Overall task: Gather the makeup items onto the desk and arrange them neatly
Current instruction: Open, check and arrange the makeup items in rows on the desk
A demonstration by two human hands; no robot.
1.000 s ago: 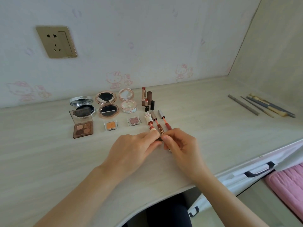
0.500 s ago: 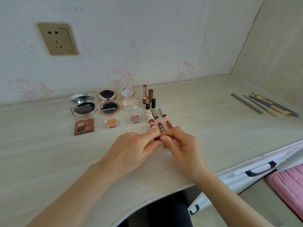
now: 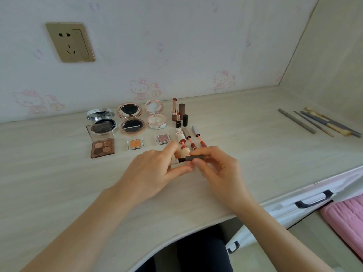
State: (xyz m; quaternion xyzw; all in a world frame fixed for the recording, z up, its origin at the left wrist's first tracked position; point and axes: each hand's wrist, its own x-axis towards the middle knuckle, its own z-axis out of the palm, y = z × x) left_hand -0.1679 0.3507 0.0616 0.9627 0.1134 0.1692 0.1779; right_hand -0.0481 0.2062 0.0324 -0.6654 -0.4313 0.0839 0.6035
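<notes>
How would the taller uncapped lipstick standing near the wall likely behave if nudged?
The taller lipstick stands upright, tall and narrow, so it would probably tip easily. Its round body suggests it would then roll. The exposed bullet looks apt to smear or break.

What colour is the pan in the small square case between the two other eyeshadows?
Orange, in a clear case; head view.

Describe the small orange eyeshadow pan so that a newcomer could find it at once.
Start at the gold wall socket and drop to the pale wooden desk. In the front row sits the small square clear-cased orange eyeshadow pan, between a brown four-shade palette and a pink pan; it alone is orange.
</notes>
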